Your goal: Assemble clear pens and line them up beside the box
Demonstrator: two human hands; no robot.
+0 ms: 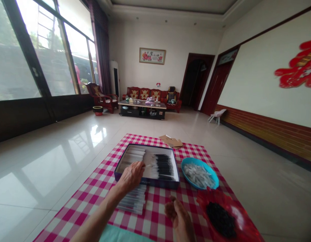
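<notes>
Left hand (131,176) pinching thin white stick (146,165) above navy box (165,184) at 12 o'clock; right hand (177,215) half-open, empty, nearest red dish (203,201) at 3 o'clock; blue bowl (211,171) sitting within reach at 1 o'clock.

The only view comes from a camera worn on the person's head, close above the near edge of a red-and-white checked cloth (95,188) on the floor (44,161). It faces forward and down, with the left hand (130,176) and right hand (179,215) low in frame, and reaches past the cloth to a red sofa (145,94).
</notes>
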